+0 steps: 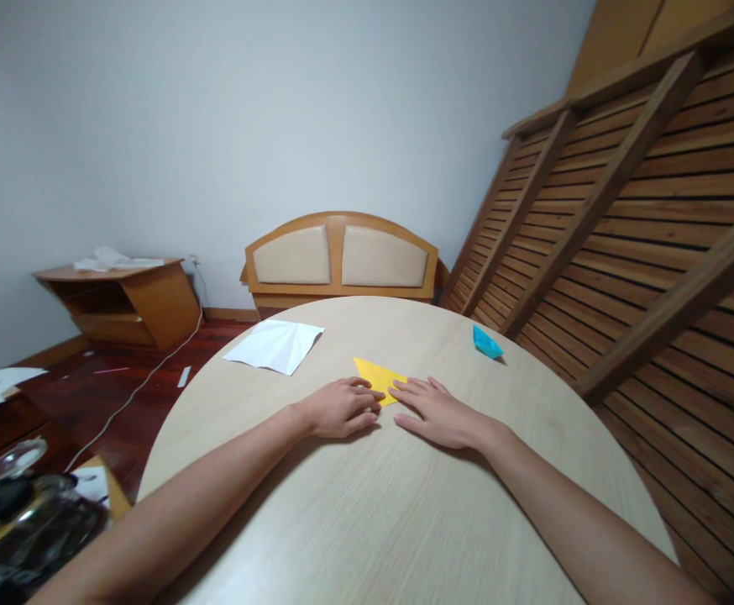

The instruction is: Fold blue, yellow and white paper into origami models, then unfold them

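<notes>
**foldnoob:** ok so I'm mid-fold on a yellow paper (376, 377) sitting near the middle of the round table (354, 521), a bit to the far side of my hands. It's already a flat triangle-ish shape. Tips for getting the crease clean?

**papercrane_dan:** From what I can see, both your hands are lying flat on it, which is good. Your left hand (340, 408) has its fingers curled loosely, fingertips on the near left edge of the sheet. Your right hand (437, 412) is spread out, fingers straight and together, tips touching the near right corner. Neither one is pinching or gripping anything, just pressing down.

**foldnoob:** so keep pressing?

**papercrane_dan:** I'd say pin with one hand and run the other along the fold, from the middle outwards. Line the edges up first, since a crease is hard to undo. Can't tell from here if your edges actually match, your fingers cover that part.

**foldnoob:** the other stuff in the way?

**papercrane_dan:** Nah. The white paper (275, 345) is off to the far left, well apart, and that little blue folded piece (486, 343) is over on the far right, near the table's edge. Plenty of room around the yellow one.
</notes>
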`<state>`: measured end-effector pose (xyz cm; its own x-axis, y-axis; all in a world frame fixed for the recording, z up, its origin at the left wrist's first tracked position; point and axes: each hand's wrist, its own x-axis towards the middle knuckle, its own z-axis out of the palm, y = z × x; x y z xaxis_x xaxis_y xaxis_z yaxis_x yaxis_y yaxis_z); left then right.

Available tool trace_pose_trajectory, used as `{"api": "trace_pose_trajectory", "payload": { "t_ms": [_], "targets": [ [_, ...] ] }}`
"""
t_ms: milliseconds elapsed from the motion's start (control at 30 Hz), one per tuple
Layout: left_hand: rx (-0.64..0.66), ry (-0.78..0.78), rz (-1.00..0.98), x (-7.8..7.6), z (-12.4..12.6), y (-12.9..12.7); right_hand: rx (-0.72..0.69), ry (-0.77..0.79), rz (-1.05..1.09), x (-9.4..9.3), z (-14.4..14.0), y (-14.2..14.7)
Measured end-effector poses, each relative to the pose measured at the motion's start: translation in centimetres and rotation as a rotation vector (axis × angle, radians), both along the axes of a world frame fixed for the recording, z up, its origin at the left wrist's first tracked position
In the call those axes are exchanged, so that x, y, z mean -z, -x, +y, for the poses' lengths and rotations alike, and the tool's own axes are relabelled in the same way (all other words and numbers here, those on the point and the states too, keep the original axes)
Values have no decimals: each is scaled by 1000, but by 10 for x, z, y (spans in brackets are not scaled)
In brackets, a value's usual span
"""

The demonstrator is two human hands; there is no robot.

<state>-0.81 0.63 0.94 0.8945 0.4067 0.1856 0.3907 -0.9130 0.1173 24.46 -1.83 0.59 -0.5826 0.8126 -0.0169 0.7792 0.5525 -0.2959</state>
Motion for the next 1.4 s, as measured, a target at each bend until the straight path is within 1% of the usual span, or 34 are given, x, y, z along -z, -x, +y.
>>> {"api": "trace_pose_trajectory", "payload": {
  "t_ms": [133,200,333,467,567,733,1067,1167,1267,1400],
  "targets": [
    [-57,-47,-10,2,1,-1,-95,-111,46,-13,-1,-3],
    [-110,-84,-21,4,2,-2,-138,-129,72,-18,-3,-2],
    [-206,-151,-33,10,5,-3,-213,-93,124,-21,-6,2],
    [-255,-156,-35,13,4,-3,-281,-49,205,-15,-10,8],
    [-269,-137,-49,15,2,-3,-278,-51,223,-12,-13,14],
    [-270,-98,-66,17,-1,-4,-258,-29,190,-9,-13,18],
    [-289,-10,51,15,-5,1,-118,75,117,4,3,-3],
    [-287,1,89,13,-7,2,-96,73,104,4,4,-5],
    [-247,7,97,10,-8,2,-100,56,91,4,4,-3],
    [-105,46,89,5,-7,4,-99,50,89,5,5,-2]
  ]
}}
